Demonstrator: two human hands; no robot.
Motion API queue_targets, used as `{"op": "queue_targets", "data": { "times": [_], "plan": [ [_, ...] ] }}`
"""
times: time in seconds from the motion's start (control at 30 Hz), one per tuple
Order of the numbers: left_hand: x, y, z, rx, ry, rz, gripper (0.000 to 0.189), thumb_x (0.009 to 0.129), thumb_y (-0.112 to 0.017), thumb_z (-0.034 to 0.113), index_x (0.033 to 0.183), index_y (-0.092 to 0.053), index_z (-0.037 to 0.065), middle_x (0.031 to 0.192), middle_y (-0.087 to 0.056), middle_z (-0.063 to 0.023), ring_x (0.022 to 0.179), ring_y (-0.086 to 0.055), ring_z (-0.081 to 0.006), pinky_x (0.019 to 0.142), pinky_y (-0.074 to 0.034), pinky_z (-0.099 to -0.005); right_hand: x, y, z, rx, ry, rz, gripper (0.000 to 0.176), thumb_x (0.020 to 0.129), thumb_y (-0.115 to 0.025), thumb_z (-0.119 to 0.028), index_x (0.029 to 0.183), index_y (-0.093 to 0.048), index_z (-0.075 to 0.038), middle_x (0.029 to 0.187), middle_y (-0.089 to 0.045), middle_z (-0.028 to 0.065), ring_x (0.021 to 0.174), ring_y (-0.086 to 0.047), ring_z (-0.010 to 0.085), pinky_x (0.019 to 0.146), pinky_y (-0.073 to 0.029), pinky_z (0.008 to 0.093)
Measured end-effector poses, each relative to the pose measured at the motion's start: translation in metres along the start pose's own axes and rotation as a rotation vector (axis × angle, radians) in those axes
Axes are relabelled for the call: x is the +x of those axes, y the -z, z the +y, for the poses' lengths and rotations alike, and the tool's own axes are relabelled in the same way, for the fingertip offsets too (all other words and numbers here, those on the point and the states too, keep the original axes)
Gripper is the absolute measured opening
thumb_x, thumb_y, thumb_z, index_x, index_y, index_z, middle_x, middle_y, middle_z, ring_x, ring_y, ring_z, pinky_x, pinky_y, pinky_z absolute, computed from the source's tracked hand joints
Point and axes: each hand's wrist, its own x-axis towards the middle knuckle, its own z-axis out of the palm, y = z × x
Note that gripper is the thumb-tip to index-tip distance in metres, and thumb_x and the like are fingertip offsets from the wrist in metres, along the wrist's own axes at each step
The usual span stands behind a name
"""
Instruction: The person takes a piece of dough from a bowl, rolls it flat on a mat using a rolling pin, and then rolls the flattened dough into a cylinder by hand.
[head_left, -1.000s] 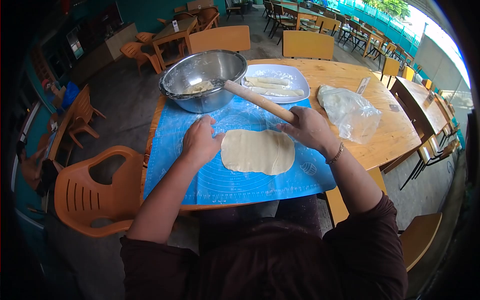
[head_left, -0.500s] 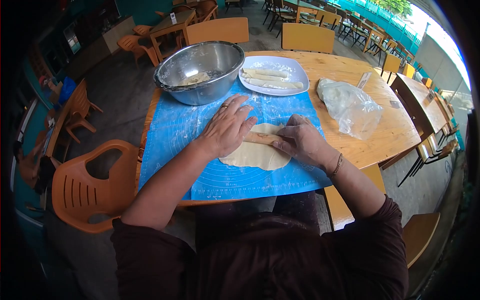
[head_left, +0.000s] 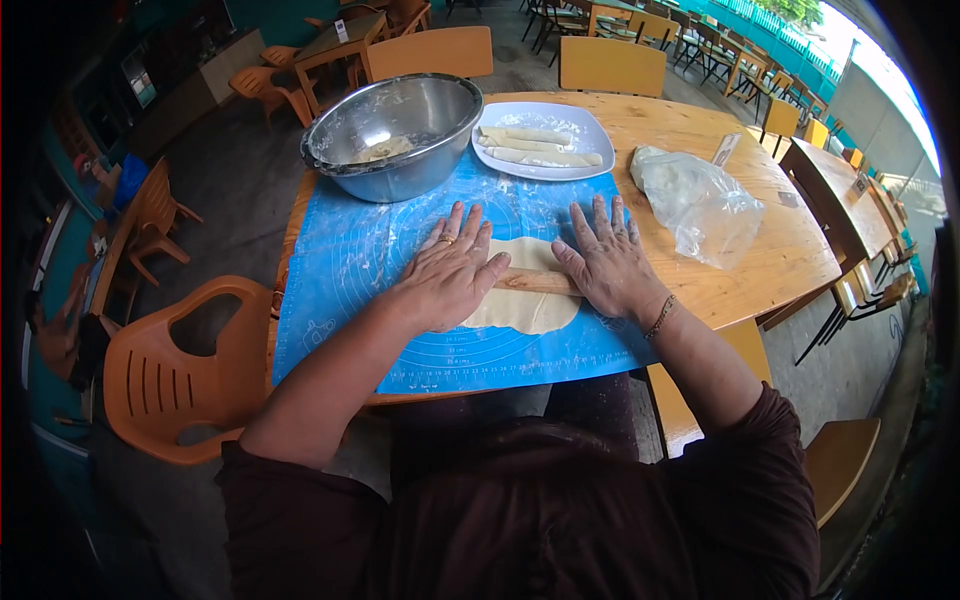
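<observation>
A flat sheet of dough (head_left: 525,313) lies on the blue silicone mat (head_left: 350,345). Across it rests a wooden rolling pin (head_left: 540,281), its two ends hidden under my palms. My left hand (head_left: 447,272) presses on the left end, fingers stretched forward and a ring on one finger. On the right end lies my right hand (head_left: 607,262), flat with its fingers spread. Neither hand wraps round the pin. Loose flour dusts the mat beyond my hands.
Behind the mat stand a steel bowl (head_left: 395,140) with dough inside and a white plate (head_left: 545,165) with rolled dough pieces. A clear plastic bag (head_left: 695,205) lies on the wooden table (head_left: 770,280) at right. An orange chair (head_left: 185,370) stands at left.
My right hand has gone from curled round the pin's end to lying flat with fingers spread. My left fingers have straightened forward. The pin now lies more level across the dough.
</observation>
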Motion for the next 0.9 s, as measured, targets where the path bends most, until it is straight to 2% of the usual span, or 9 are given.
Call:
{"op": "queue_targets", "data": {
  "times": [0.2,0.4,0.5,0.57,0.7,0.9],
  "plan": [
    [-0.022,-0.013,0.000,0.039,-0.059,0.087,0.066,0.106,-0.018,0.042,0.151,-0.023,-0.005,0.162,-0.010,-0.0201,0.151,-0.001,-0.0335,0.123,-0.006,-0.0431,-0.018,0.002,-0.007,-0.008,0.022,-0.043,0.080,0.100,-0.017,-0.062,0.154,-0.022,-0.002,0.159,-0.014,0.0288,0.149,-0.003,0.0438,0.120,-0.005,0.0540],
    [-0.039,-0.012,-0.001,-0.044,-0.109,0.065,0.064,0.106,-0.021,0.039,0.150,-0.026,-0.006,0.161,-0.014,-0.0209,0.150,-0.009,-0.0338,0.123,-0.007,-0.0426,-0.035,0.011,-0.014,0.011,0.047,-0.135,0.083,0.100,-0.016,-0.061,0.153,-0.021,0.003,0.158,-0.015,0.0298,0.149,-0.005,0.0446,0.120,-0.006,0.0553],
    [-0.047,-0.011,-0.002,-0.056,-0.163,0.086,0.062,0.106,-0.024,0.038,0.149,-0.028,-0.007,0.160,-0.016,-0.0216,0.150,-0.011,-0.0350,0.123,-0.008,-0.0437,-0.042,0.009,-0.017,0.048,0.062,-0.106,0.083,0.100,-0.018,-0.061,0.152,-0.022,0.004,0.158,-0.015,0.0305,0.149,-0.005,0.0446,0.120,-0.005,0.0559],
    [-0.053,-0.016,-0.003,-0.039,-0.191,0.126,0.061,0.105,-0.026,0.036,0.148,-0.028,-0.007,0.160,-0.018,-0.0219,0.150,-0.012,-0.0356,0.122,-0.009,-0.0447,-0.050,0.006,-0.020,-0.024,0.114,0.029,0.082,0.101,-0.022,-0.059,0.151,-0.022,0.005,0.157,-0.015,0.0323,0.149,-0.005,0.0451,0.120,-0.005,0.0559],
    [-0.074,-0.021,-0.001,-0.081,-0.240,0.180,0.057,0.104,-0.031,0.030,0.147,-0.030,-0.007,0.157,-0.024,-0.0230,0.148,-0.018,-0.0376,0.121,-0.012,-0.0477,-0.070,0.007,-0.025,0.025,0.147,0.041,0.081,0.101,-0.027,-0.057,0.150,-0.022,0.008,0.156,-0.015,0.0344,0.148,-0.005,0.0465,0.119,-0.005,0.0562],
    [-0.094,-0.013,0.000,-0.161,-0.282,0.144,0.054,0.102,-0.033,0.026,0.147,-0.033,-0.004,0.154,-0.033,-0.0224,0.145,-0.025,-0.0387,0.120,-0.015,-0.0493,-0.086,0.007,-0.027,-0.038,0.222,0.013,0.080,0.101,-0.034,-0.052,0.149,-0.022,0.010,0.155,-0.014,0.0361,0.147,-0.008,0.0504,0.119,-0.007,0.0574]
  ]
}}
